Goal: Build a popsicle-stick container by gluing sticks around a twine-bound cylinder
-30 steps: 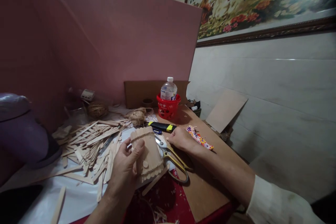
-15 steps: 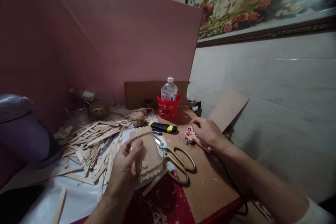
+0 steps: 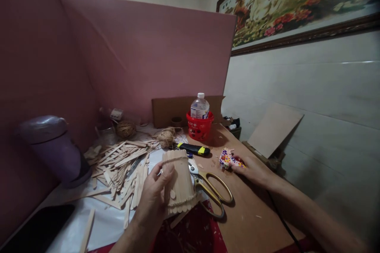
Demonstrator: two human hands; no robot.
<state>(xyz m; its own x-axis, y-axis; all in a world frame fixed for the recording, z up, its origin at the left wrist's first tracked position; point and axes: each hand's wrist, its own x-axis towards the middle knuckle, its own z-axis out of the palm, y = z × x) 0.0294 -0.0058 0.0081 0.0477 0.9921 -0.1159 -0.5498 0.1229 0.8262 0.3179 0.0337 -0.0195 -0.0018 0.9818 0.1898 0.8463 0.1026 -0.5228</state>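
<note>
My left hand is closed around a small holder made of wooden craft sticks, with braided twine round its upper and lower ends. A small round wooden piece sits on its front. My right hand has its fingers wrapped round the handle of a flower-patterned glue gun with a black cord, over the brown board. Gold-handled scissors lie open just right of the holder. Behind them rests a black and yellow utility knife.
Loose craft sticks are heaped on the left. Twine balls lie behind. A red bucket holds a plastic bottle. A purple appliance stands far left, and a cardboard sheet leans at the right wall.
My right hand has gone from over the top of the glue gun to a grip round its handle. The view has shifted slightly left; my left hand still holds the craft-stick holder.
</note>
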